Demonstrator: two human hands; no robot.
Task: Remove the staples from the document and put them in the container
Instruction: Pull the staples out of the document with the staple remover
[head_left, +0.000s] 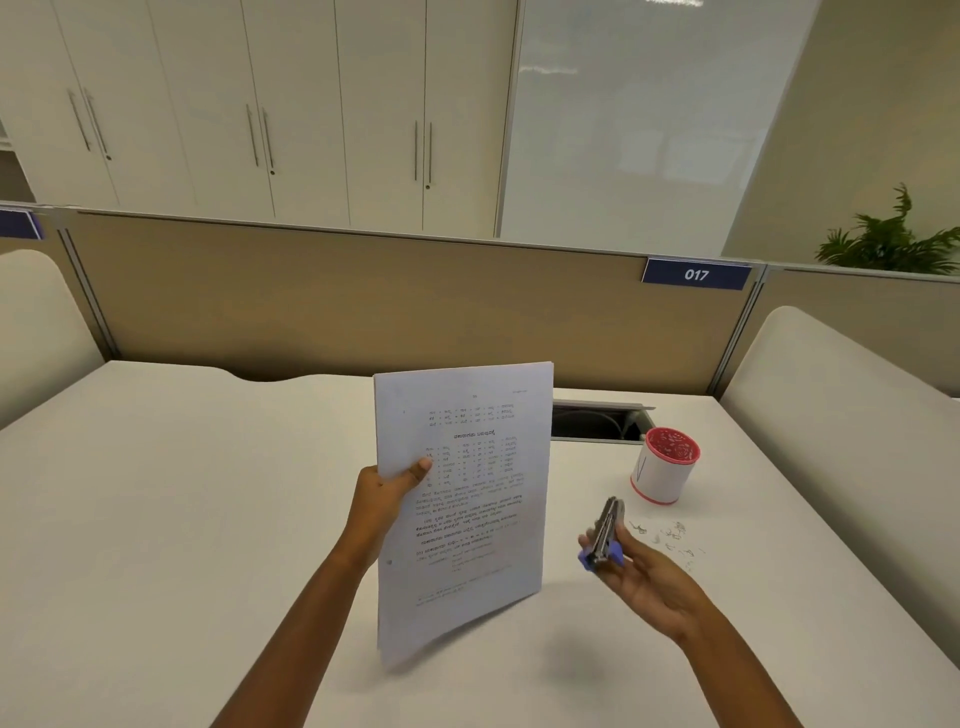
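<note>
Your left grip (387, 493) pinches the document (467, 519) at its left edge, thumb on the printed face. It holds the sheets upright just left of the frame's centre, clear of the tabletop (208, 519). Your right grip (644, 577) clasps the staple remover (605, 535) between thumb and fingers, lower right of centre, metal end pointing up. Loose staples (670, 538) lie scattered on the tabletop just right of that hand, near the red-and-white container (657, 480) at mid right but outside it.

You seem to be checking the sheets for staples that are left; none can be made out on the page at this size. Turn the corners and the left margin toward you and fan the pages a little. If one remains, lay the document flat before biting under it, so the paper doesn't tear. If none does, set the remover down, draw the scattered staples into one heap with a flat finger, then pinch them into the container. Go slowly, because they are small and will skid.
</note>
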